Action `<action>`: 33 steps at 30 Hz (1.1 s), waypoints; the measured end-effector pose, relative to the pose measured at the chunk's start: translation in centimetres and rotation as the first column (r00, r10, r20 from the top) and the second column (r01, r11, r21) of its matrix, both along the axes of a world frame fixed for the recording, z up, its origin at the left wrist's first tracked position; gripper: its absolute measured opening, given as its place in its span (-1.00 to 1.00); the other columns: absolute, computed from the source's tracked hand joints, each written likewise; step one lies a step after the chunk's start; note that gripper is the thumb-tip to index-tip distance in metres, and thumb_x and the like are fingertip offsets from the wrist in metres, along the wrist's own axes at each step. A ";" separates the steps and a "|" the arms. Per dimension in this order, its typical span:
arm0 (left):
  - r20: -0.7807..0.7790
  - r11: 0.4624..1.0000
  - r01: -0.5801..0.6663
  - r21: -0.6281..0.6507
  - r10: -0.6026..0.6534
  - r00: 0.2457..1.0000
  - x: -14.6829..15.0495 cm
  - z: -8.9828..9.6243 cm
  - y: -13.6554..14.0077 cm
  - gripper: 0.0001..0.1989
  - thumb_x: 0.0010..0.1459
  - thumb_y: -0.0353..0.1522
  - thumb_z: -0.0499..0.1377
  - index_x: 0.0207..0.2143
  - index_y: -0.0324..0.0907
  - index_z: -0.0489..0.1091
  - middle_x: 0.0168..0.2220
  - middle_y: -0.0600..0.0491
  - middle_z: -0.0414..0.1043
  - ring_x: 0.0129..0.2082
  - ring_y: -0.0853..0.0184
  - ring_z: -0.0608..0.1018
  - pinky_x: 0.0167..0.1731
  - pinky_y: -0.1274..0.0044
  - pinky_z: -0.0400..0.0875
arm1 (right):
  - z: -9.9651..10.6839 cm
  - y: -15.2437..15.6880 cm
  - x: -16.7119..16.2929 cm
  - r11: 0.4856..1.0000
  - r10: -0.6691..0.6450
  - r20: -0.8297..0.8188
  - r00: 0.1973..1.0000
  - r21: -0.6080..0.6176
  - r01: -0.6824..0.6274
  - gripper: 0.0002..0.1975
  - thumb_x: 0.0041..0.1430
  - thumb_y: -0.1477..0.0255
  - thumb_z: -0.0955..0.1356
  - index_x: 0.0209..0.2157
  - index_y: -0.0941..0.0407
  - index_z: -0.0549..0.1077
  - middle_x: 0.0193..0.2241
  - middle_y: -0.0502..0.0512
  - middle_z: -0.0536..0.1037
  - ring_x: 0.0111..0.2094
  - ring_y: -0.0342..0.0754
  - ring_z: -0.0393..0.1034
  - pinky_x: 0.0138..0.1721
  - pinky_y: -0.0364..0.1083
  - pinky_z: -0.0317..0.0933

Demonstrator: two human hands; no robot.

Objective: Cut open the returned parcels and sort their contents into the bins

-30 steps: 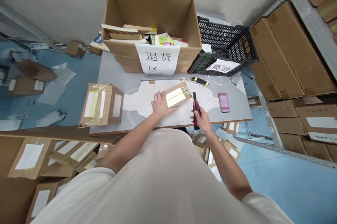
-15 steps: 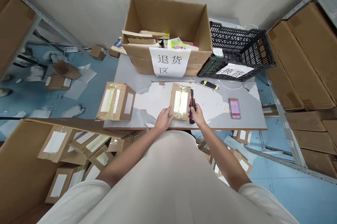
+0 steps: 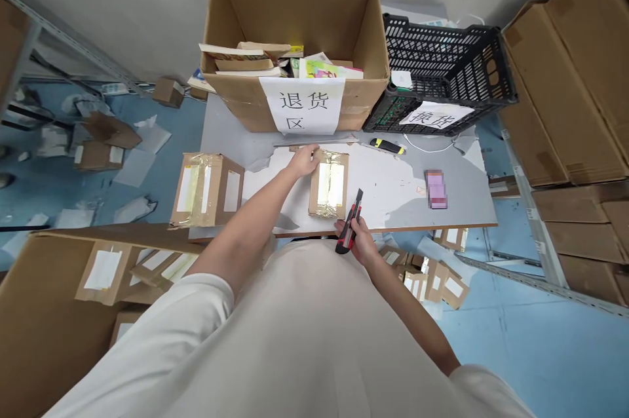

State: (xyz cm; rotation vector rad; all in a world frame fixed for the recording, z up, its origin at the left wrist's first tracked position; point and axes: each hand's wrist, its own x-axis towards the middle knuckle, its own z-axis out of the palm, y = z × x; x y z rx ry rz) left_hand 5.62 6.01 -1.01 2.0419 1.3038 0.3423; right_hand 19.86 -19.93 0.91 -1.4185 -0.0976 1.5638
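Note:
A small taped cardboard box (image 3: 329, 183) with white labels lies on the table before me. My left hand (image 3: 303, 161) grips its far left corner, fingers bent over the edge. My right hand (image 3: 360, 240) is wrapped round a red-and-black box cutter (image 3: 350, 225), tip pointing away from me. That hand is at the table's front edge, fingertips close to the box's near side; whether they touch it I cannot tell. Left of them stands a larger taped carton (image 3: 209, 190). A yellow-and-black cutter (image 3: 387, 145) lies farther back on the table.
At the back of the table (image 3: 472, 208) stand a big open carton (image 3: 236, 100) of books and a black plastic crate (image 3: 445, 87), both with paper signs. A pink, blurred phone-like object (image 3: 436, 189) lies at right. Parcels fill a large carton (image 3: 44, 313) at lower left; shelving holds boxes at right.
My left hand has moved from the box's near left corner to its far left one. My right hand has drawn back toward me with the box cutter, now tilted.

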 end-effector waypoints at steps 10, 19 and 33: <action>0.076 0.935 -0.343 -0.085 0.350 0.934 -5.8 0.0 -9.3 -0.75 0.10 -0.22 0.12 -0.25 -0.18 0.40 -0.24 -0.03 0.53 -0.35 0.31 0.56 -0.21 0.46 0.45 | -1.4 5.7 6.7 0.983 -0.101 0.325 0.940 0.179 0.044 -0.52 -0.08 0.11 0.41 -0.18 0.02 0.24 -0.33 -0.06 0.48 -0.29 -0.10 0.46 -0.23 -0.04 0.37; 0.079 0.914 -0.401 0.063 0.396 0.915 -5.3 -0.5 -15.5 -0.41 0.04 -0.26 0.12 0.12 -0.29 0.17 0.06 -0.25 0.31 0.11 0.11 0.38 0.06 0.29 0.29 | 0.6 8.9 10.2 0.921 0.216 0.826 0.521 0.005 -0.389 -0.53 0.16 0.19 0.23 0.06 0.11 0.28 -0.20 0.12 0.52 -0.32 -0.05 0.47 -0.19 0.00 0.33; -0.246 0.955 0.180 0.236 -0.121 0.962 -2.5 -0.5 -11.5 0.06 -0.12 0.17 0.18 0.29 -0.26 0.01 0.35 -0.27 -0.14 0.35 -0.08 -0.10 0.22 0.16 -0.07 | 5.4 5.0 7.3 0.505 0.603 0.705 -0.373 -0.699 -0.506 -0.39 0.30 0.46 0.11 0.35 0.15 -0.10 -0.21 0.27 0.57 -0.22 0.12 0.46 -0.20 -0.02 0.23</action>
